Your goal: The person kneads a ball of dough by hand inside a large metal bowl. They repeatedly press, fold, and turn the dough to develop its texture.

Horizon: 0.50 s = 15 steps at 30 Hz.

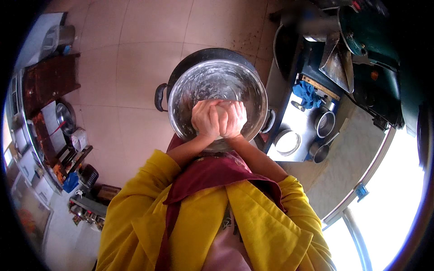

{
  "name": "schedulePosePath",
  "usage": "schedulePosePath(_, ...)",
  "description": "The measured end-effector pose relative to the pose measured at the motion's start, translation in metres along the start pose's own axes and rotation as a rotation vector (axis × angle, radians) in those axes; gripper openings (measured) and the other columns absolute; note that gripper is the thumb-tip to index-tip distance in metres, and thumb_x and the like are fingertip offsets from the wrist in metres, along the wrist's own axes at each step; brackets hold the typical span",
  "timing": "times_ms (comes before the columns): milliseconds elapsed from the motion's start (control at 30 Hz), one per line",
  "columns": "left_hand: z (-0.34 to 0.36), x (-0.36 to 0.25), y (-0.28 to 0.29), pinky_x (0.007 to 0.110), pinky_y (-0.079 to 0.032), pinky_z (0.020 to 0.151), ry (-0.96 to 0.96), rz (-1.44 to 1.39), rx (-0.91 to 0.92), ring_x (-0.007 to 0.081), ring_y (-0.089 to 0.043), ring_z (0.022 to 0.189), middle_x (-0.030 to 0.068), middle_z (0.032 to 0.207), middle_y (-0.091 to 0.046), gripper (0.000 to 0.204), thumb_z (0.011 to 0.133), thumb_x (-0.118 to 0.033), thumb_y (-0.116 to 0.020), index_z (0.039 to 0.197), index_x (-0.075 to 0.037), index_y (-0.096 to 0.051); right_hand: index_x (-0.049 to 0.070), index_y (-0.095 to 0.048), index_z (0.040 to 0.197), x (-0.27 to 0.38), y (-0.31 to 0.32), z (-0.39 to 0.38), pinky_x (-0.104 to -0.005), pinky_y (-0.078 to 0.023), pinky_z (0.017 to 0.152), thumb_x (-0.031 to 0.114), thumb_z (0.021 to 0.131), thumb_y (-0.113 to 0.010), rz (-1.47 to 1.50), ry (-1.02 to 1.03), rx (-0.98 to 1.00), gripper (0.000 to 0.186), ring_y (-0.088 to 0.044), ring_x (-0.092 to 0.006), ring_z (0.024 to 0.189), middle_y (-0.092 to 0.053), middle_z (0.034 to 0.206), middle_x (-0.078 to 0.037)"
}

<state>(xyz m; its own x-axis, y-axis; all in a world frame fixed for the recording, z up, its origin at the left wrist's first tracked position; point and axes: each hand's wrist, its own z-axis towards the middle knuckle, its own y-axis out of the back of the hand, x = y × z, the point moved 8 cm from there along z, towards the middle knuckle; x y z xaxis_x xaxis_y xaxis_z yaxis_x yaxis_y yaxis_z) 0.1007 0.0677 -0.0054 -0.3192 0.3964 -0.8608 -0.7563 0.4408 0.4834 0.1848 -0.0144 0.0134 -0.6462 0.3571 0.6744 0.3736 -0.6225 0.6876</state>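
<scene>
Both hands are together inside a wide metal bowl, close to its near side. My left hand and my right hand curl inward with their fingers closed, pressing on a pale lump of what looks like dough. Most of the lump is hidden under the palms and fingers. White, floury smears coat the bowl's inner wall. Beneath the bowl is a larger dark pot, whose side handle sticks out at the left.
On the right, a counter holds a blue cloth, a round metal pan, a small pot and a saucepan. Pink tiled floor spreads beyond the pot. Cluttered shelves with a dark red board stand left.
</scene>
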Motion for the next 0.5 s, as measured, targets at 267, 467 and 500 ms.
schedulePosePath(267,0.044,0.038,-0.036,0.046,-0.046,0.070,0.164,0.342,0.105,0.0324,-0.064,0.080,0.0089,0.082,-0.068,0.033,0.090,-0.037,-0.048,0.078,-0.012,-0.064,0.010,-0.062,0.083,-0.044,-0.034,0.049,-0.0445,-0.051,0.065,0.029,0.088,-0.052,-0.023,-0.160,0.160,0.023,-0.061,-0.0359,0.074,-0.062,0.079,-0.013)
schedulePosePath(467,0.066,0.044,-0.041,0.051,-0.050,0.064,0.387,0.377,0.123,0.0400,-0.065,0.071,0.0169,0.074,-0.067,0.043,0.091,-0.043,-0.047,0.071,-0.010,-0.067,0.011,-0.063,0.085,-0.058,-0.038,0.066,-0.0506,-0.054,0.065,0.037,0.092,-0.049,-0.100,-0.370,0.247,0.030,-0.066,-0.0413,0.071,-0.067,0.075,-0.020)
schedulePosePath(500,0.067,0.042,-0.040,0.051,-0.050,0.065,0.399,0.374,0.118,0.0403,-0.065,0.071,0.0175,0.074,-0.067,0.044,0.091,-0.044,-0.047,0.072,-0.011,-0.067,0.011,-0.063,0.085,-0.059,-0.038,0.067,-0.0513,-0.054,0.067,0.037,0.092,-0.048,-0.122,-0.385,0.252,0.032,-0.066,-0.0422,0.072,-0.067,0.075,-0.021)
